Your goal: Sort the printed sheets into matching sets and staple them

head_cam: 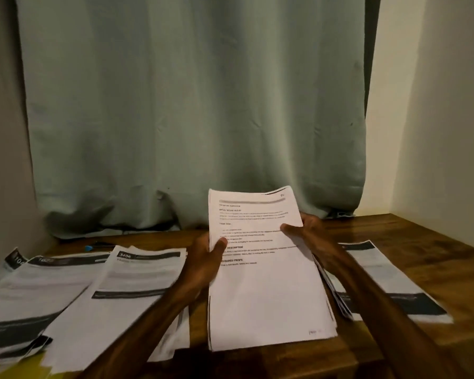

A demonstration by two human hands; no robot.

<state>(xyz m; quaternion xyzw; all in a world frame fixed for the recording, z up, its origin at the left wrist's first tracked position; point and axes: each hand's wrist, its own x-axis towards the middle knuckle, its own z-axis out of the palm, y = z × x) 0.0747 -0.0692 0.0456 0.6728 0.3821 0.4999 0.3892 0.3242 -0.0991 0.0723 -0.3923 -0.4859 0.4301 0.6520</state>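
Printed sheets covered much of the scene under a pale green curtain (192, 105) and a cream wall (435, 105), spread across a dark wooden tabletop (422, 242) in a dim room. The left piles (30, 291), overlapping and fanned, carried dark header bands, and the nearest of them, the 3406 pile (137, 283), showed its number. The right pile (389, 274) lay alone, partly under the right forearm.

Between them a person held the held stack (266, 291), its long axis running away from the body and its top edge tipped up toward the curtain. Whether its lower edge touched the wood could not be told.

The left hand (205, 258) pinched the stack's left edge in its grip, thumb on the front page and fingers behind. The right hand (304, 231) pinched the right edge higher up in the same way.

The left piles sat just beside the left hand and the right pile near the right forearm, so the top page would probably travel sideways to whichever set it matched.

A small blue object (89, 247), too blurred to name, lay at the curtain's foot, and no stapler was in view
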